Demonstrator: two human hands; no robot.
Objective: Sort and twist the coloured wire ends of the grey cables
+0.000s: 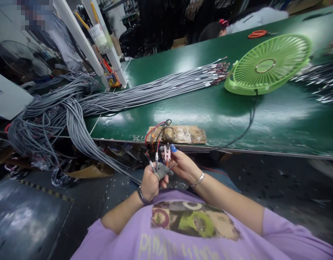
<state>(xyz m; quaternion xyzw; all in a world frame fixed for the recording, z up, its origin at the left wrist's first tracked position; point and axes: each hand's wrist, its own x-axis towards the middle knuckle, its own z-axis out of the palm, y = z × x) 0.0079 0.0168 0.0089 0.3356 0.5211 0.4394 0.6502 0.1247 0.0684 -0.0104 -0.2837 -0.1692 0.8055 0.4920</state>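
My left hand (151,182) is closed around the ends of grey cables (156,159), whose stripped tips show thin coloured wires. A grey covering (162,172) wraps its thumb. Close beside it, my right hand (184,166), with blue on the thumb tip, pinches a small pink clip-like piece (167,153). Orange and copper-coloured wire ends (171,164) fan out between the two hands. Just beyond them, a worn wooden block (185,134) with a red and a black wire lies at the table's front edge. The fingers partly hide what they grip.
A large bundle of grey cables (144,90) runs along the green table (166,112) and hangs off its left side. A green fan (266,66) stands at the right, its cord crossing the front edge. Orange-handled scissors (257,34) lie behind it. Another person (255,20) is across the table.
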